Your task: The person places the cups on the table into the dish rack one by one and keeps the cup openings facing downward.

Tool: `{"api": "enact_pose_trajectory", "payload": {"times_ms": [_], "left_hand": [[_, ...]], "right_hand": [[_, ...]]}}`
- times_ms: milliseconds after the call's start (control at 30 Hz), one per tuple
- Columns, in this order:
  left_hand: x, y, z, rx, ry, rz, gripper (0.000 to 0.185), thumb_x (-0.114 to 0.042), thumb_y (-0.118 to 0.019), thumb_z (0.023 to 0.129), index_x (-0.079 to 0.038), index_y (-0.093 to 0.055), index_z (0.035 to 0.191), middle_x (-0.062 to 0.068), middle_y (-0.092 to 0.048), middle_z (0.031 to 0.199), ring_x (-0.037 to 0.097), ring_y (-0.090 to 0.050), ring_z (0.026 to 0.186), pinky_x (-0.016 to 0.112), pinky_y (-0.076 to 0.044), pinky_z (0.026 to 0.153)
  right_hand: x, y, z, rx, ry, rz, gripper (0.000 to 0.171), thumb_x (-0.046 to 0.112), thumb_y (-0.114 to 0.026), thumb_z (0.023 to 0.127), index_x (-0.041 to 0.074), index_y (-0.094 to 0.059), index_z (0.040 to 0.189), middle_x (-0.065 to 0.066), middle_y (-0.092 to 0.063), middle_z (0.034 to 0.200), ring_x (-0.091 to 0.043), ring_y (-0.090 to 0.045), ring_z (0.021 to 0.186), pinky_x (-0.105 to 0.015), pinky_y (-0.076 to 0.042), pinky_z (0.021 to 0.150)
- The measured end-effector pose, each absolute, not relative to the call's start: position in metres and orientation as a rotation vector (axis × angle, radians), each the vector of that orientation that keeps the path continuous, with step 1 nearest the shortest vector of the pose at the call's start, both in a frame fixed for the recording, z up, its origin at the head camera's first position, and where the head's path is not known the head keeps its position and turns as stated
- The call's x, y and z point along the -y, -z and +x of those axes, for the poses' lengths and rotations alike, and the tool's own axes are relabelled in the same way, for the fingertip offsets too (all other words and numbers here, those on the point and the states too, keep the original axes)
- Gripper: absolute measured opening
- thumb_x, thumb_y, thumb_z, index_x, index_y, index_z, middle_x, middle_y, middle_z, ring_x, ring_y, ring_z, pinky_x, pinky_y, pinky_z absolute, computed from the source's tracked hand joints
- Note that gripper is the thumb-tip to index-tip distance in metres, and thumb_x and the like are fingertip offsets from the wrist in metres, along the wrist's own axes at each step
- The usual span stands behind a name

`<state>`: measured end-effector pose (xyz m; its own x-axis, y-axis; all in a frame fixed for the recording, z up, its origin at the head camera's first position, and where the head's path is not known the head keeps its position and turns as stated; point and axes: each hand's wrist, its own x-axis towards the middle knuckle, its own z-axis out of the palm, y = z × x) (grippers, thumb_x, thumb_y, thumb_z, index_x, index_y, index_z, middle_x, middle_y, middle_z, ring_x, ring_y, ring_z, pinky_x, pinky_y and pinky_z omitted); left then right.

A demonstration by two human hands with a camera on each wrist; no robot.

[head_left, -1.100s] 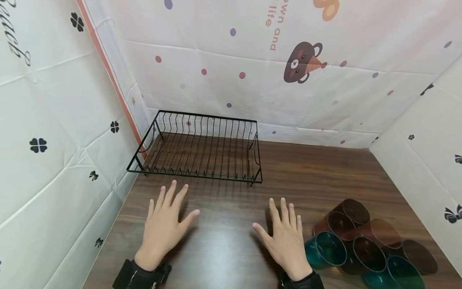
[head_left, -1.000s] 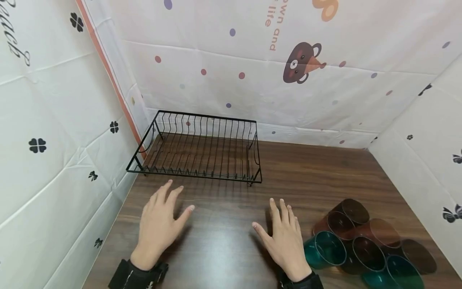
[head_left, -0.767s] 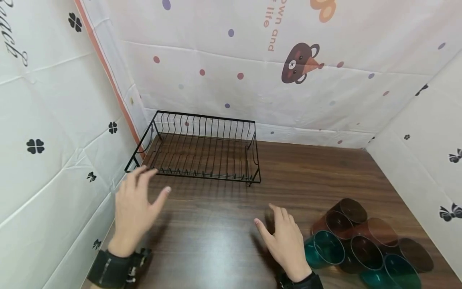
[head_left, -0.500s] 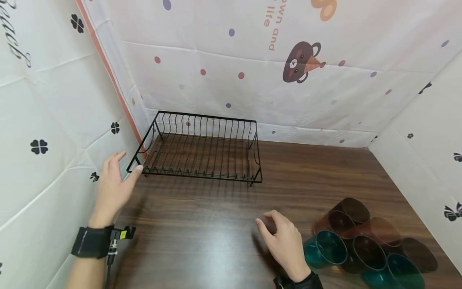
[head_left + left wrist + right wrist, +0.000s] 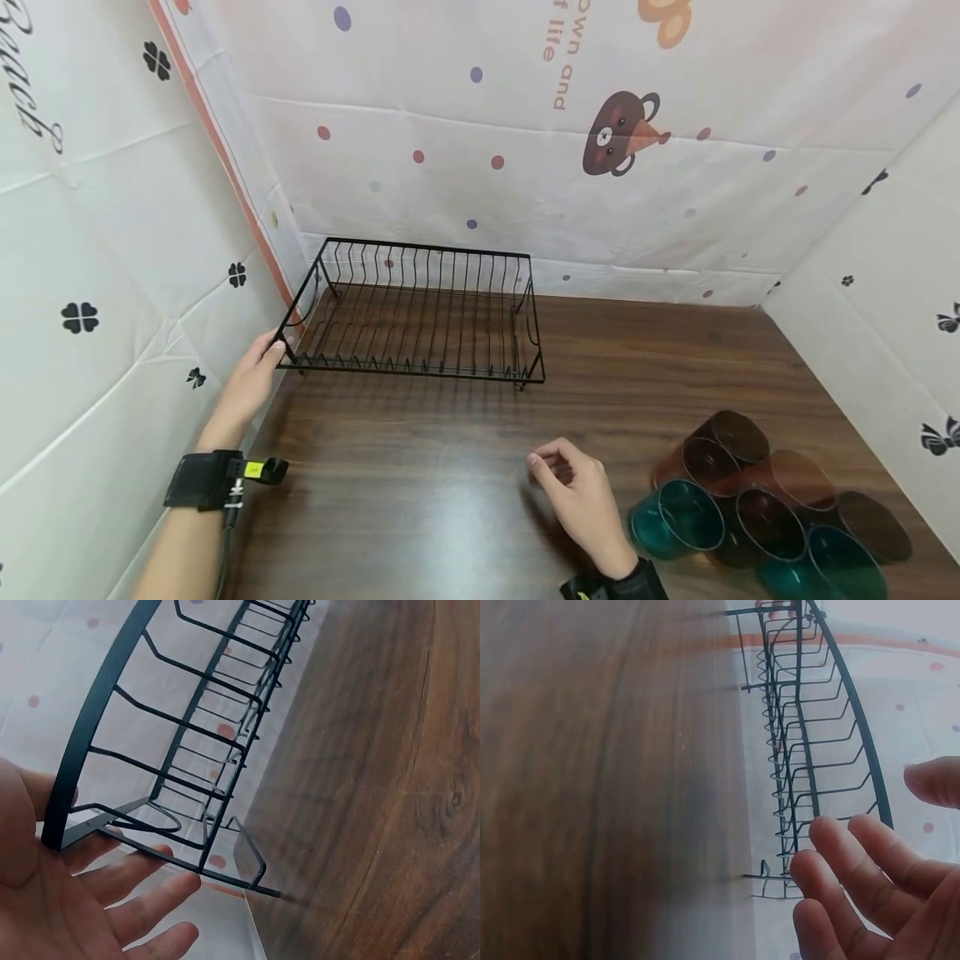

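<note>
A black wire dish rack stands at the back left of the wooden table. My left hand grips its front left corner, thumb over the rim. In the left wrist view the fingers of that hand reach beneath the rack's frame. My right hand hovers low over the table's middle, fingers loosely curled with nothing in them. To its right, near the fingers' side, is a teal cup. The right wrist view shows the hand in front of the rack, apart from it.
Several tinted see-through cups cluster at the front right, among them a red cup, a brown cup and another teal cup. Patterned cloth walls border the wooden table at left, back and right.
My left hand has moved left and forward from the table's middle to the rack's front left corner and taken hold of it. My right hand's fingers have curled from straight; it has barely moved.
</note>
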<state>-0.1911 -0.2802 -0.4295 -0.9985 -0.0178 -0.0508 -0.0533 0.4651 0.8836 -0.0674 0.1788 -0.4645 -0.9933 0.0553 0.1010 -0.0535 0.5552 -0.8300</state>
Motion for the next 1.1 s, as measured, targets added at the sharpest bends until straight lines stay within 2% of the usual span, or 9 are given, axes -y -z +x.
{"api": "enact_pose_trajectory", "payload": {"times_ms": [67, 100, 200, 300, 533, 633, 733, 900, 1100], "left_hand": [[0.28, 0.43, -0.19, -2.663, -1.611, -0.071, 0.061, -0.042, -0.022, 0.112, -0.01, -0.017, 0.164, 0.028, -0.031, 0.162, 0.051, -0.031, 0.144, 0.075, -0.02, 0.113], [0.28, 0.43, -0.19, -2.664, -1.609, -0.075, 0.061, -0.042, -0.021, 0.112, -0.01, -0.018, 0.164, 0.028, -0.03, 0.162, 0.052, -0.03, 0.144, 0.076, -0.019, 0.113], [0.282, 0.429, -0.19, -2.662, -1.594, -0.102, 0.063, -0.046, -0.021, 0.111, -0.011, -0.021, 0.163, 0.031, -0.034, 0.158, 0.054, -0.027, 0.146, 0.077, -0.018, 0.112], [0.284, 0.429, -0.19, -2.665, -1.573, -0.133, 0.064, -0.05, -0.021, 0.11, -0.013, -0.024, 0.162, 0.034, -0.041, 0.152, 0.056, -0.028, 0.145, 0.078, -0.019, 0.11], [0.279, 0.43, -0.19, -2.691, -1.584, -0.132, 0.06, -0.047, -0.023, 0.111, -0.017, -0.027, 0.162, 0.028, -0.045, 0.153, 0.05, -0.038, 0.141, 0.076, -0.023, 0.111], [0.276, 0.43, -0.189, -2.72, -1.589, -0.092, 0.058, -0.044, -0.023, 0.111, -0.017, -0.026, 0.162, 0.023, -0.043, 0.156, 0.046, -0.044, 0.136, 0.072, -0.027, 0.111], [0.271, 0.429, -0.188, -2.752, -1.568, -0.046, 0.057, -0.041, -0.023, 0.112, -0.016, -0.026, 0.163, 0.022, -0.043, 0.157, 0.045, -0.047, 0.134, 0.069, -0.03, 0.111], [0.26, 0.428, -0.186, -2.803, -1.478, 0.036, 0.055, -0.038, -0.025, 0.113, -0.015, -0.025, 0.163, 0.021, -0.046, 0.155, 0.046, -0.053, 0.131, 0.066, -0.034, 0.109], [0.245, 0.429, -0.187, -2.757, -1.486, 0.054, 0.059, -0.041, -0.027, 0.112, -0.014, -0.02, 0.164, 0.017, -0.045, 0.157, 0.042, -0.05, 0.135, 0.064, -0.032, 0.113]], "right_hand": [[-0.178, 0.464, -0.069, 2.665, -1.43, -0.012, 0.001, 0.028, -0.072, 0.097, 0.027, -0.071, 0.096, 0.008, -0.071, 0.08, -0.007, -0.065, 0.071, -0.023, -0.053, 0.066], [-0.177, 0.464, -0.07, 2.664, -1.432, -0.012, 0.005, 0.028, -0.071, 0.097, 0.025, -0.071, 0.1, 0.009, -0.071, 0.082, -0.007, -0.065, 0.071, -0.023, -0.053, 0.067], [-0.173, 0.462, -0.075, 2.653, -1.46, 0.016, 0.026, 0.031, -0.07, 0.097, 0.02, -0.064, 0.121, 0.007, -0.072, 0.093, -0.007, -0.066, 0.075, -0.024, -0.054, 0.07], [-0.167, 0.458, -0.083, 2.625, -1.513, 0.087, 0.046, 0.034, -0.069, 0.098, 0.02, -0.053, 0.139, -0.001, -0.073, 0.111, -0.01, -0.067, 0.083, -0.025, -0.054, 0.074], [-0.148, 0.462, -0.095, 2.588, -1.904, 0.11, 0.075, 0.039, -0.065, 0.1, 0.021, -0.024, 0.16, -0.013, -0.055, 0.148, -0.025, -0.068, 0.105, -0.034, -0.058, 0.081], [-0.141, 0.466, -0.1, 2.557, -2.061, 0.1, 0.082, 0.039, -0.062, 0.101, 0.021, -0.012, 0.164, -0.013, -0.045, 0.157, -0.027, -0.066, 0.116, -0.039, -0.058, 0.089], [-0.136, 0.468, -0.104, 2.52, -2.143, 0.097, 0.084, 0.04, -0.061, 0.102, 0.024, -0.007, 0.164, -0.012, -0.039, 0.161, -0.027, -0.062, 0.124, -0.043, -0.056, 0.095], [-0.132, 0.466, -0.109, 2.461, -2.218, 0.024, 0.083, 0.044, -0.063, 0.1, 0.032, -0.009, 0.163, -0.006, -0.037, 0.162, -0.027, -0.061, 0.127, -0.045, -0.055, 0.098], [-0.124, 0.47, -0.123, 2.371, -2.155, 0.008, 0.075, 0.036, -0.064, 0.101, 0.022, -0.02, 0.161, -0.011, -0.048, 0.154, -0.034, -0.065, 0.118, -0.047, -0.057, 0.092]]}}
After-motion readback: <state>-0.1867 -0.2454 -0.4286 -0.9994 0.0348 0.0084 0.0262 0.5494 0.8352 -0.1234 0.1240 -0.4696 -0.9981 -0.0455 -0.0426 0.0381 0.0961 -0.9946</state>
